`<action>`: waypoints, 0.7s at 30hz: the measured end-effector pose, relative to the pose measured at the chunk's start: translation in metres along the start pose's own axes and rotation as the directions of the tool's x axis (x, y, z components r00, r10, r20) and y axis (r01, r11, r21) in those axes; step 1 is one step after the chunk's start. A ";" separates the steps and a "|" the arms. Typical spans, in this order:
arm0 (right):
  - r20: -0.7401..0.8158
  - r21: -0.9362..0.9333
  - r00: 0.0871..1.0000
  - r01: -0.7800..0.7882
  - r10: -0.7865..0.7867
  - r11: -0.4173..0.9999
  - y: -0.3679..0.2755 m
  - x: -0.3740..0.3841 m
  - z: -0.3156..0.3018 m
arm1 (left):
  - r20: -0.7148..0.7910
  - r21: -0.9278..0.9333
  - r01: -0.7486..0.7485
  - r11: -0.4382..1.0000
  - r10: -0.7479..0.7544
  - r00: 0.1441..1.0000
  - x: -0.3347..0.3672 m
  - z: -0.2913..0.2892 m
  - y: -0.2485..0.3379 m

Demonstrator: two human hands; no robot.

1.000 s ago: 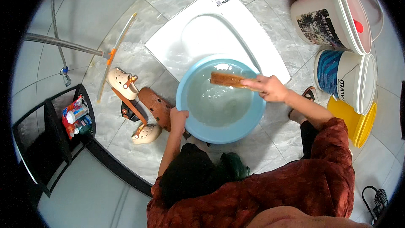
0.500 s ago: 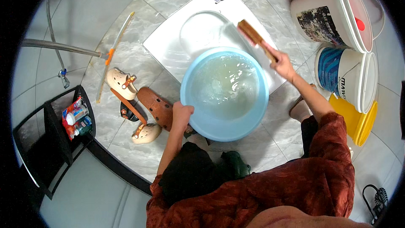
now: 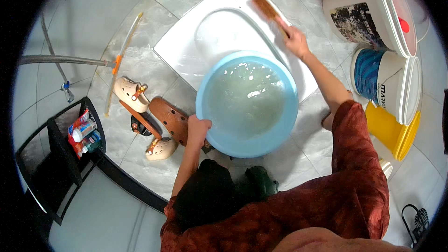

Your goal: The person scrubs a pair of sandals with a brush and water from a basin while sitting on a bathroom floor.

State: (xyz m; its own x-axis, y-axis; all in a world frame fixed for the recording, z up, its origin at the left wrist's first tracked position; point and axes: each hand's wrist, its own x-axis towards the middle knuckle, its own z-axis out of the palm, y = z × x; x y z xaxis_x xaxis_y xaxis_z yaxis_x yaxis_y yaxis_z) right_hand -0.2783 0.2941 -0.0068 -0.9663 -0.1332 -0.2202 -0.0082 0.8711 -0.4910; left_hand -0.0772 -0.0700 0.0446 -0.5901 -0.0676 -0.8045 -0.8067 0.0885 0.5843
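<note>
A light blue basin (image 3: 247,151) of slightly cloudy water stands partly over the near part of a white panel (image 3: 175,49) on the floor. My left hand (image 3: 198,129) is closed on the basin's left rim. In my right hand (image 3: 296,42) is a scrub brush (image 3: 265,7) with a brown wooden back, gripped by its handle. The brush is over the panel's far right edge, close to a printed label; its bristles are hidden underneath. A curved raised outline runs across the panel, and part of it is hidden behind the basin.
Brown clogs (image 3: 169,117) and cream clogs (image 3: 129,94) lie left of the basin. Farther left are a squeegee (image 3: 126,51) and a black rack (image 3: 63,147) holding bottles. White buckets (image 3: 394,81) and a yellow bucket (image 3: 389,130) line the right side. Grey tiles cover the floor.
My right hand has carried the brush away from me and slightly left, along the panel's right edge toward the label. My left hand stays on the basin rim.
</note>
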 end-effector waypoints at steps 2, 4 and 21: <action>-0.116 0.019 0.991 -0.058 0.060 0.998 0.011 0.032 -0.006 | -0.001 -0.057 -0.007 0.998 0.007 1.000 -0.002 0.003 0.002; -0.156 -0.115 0.952 -0.284 0.265 0.952 0.005 0.057 -0.001 | -0.017 -0.111 -0.012 0.994 0.010 1.000 -0.003 0.004 0.003; -0.102 0.026 0.987 -0.119 0.121 0.993 -0.031 0.106 0.013 | 0.058 -0.065 -0.017 0.998 0.021 0.998 -0.001 0.000 0.000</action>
State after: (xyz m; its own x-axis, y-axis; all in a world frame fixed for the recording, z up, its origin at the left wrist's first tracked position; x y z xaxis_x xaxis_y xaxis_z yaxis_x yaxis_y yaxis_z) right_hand -0.3769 0.2463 -0.0259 -0.9814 0.0225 -0.1907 0.1137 0.8684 -0.4827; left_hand -0.0769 -0.0696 0.0450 -0.6040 -0.0084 -0.7970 -0.7969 0.0253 0.6036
